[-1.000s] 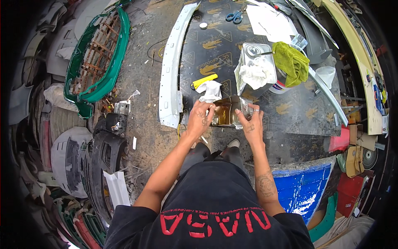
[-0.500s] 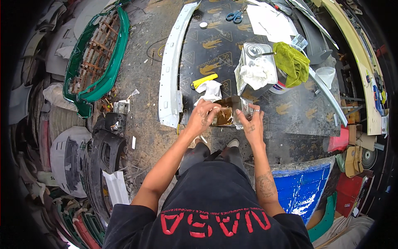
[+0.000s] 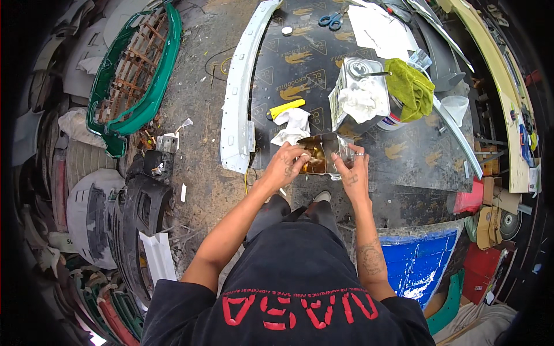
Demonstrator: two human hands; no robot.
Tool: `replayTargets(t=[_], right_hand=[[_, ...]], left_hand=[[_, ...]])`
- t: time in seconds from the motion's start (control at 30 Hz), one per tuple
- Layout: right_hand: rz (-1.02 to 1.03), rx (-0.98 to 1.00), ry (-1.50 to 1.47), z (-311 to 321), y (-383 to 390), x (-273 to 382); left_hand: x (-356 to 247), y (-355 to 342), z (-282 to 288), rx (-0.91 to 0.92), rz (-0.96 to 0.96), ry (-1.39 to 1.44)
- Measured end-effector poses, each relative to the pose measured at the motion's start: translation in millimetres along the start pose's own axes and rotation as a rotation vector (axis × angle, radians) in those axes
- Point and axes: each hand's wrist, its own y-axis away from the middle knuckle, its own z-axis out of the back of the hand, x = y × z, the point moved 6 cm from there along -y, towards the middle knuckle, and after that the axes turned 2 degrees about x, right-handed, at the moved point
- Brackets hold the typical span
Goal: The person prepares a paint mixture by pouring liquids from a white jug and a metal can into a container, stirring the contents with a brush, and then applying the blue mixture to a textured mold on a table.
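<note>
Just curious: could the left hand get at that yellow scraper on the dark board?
Probably yes. The left hand is beside the yellow scraper, with only a white rag lying between them on the dark board.

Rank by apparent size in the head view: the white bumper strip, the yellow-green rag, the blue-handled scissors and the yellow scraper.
1. White bumper strip, by far the largest.
2. Yellow-green rag.
3. Yellow scraper and blue-handled scissors look about alike; the scissors lie farther up the board, so I would not rank them.

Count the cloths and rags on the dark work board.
3: a white rag beside the yellow tool, a white rag on the metal can, and a green cloth right of it. Others may be hidden.
</note>
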Motion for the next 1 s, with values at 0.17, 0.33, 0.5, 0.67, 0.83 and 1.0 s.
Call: replayTargets(t=[0.17,0.33,0.5,0.67,0.83,1.0], right_hand=[[0.01,-0.006,-0.032,1,0,-8],[0.043,0.022,0.003,2,2,2],[0.044,0.009,-0.027,1,0,-6],[0.042,0.012,-0.012,2,1,-4],[0.038,0.008,-0.005,2,1,-4],[0.061,0.01,0.049,1,1,0]], left_hand=[[-24,-6,21,0.116,-0.007,0.002],[-1,0,1,0.063,-0.046,-0.028],[-31,-10,43,-0.088,-0.058,-0.054],[-38,-10,54,-0.087,-0.015,-0.048],[-27,-1,46,-0.181,-0.052,-0.031],[3,4,6,-0.094,-0.064,-0.088]])
